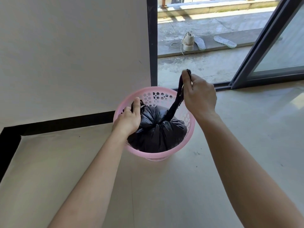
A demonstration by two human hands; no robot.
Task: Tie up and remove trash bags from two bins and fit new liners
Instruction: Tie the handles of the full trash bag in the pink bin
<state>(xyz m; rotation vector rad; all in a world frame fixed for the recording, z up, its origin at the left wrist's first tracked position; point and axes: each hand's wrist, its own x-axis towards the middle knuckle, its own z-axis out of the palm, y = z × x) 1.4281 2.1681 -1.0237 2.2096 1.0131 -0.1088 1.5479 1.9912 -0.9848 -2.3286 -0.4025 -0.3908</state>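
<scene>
A pink perforated plastic bin stands on the pale floor near the wall corner. Inside it sits a full black trash bag, gathered to a twist at its top middle. My left hand is closed on one short end of the bag at the bin's left rim. Above the bin's right rim, my right hand pinches the other end, a long black strip pulled taut up and to the right from the twist.
A white wall with a black skirting runs behind and to the left of the bin. A sliding glass door stands open at the right, its track just behind the bin. A shoe and insoles lie outside.
</scene>
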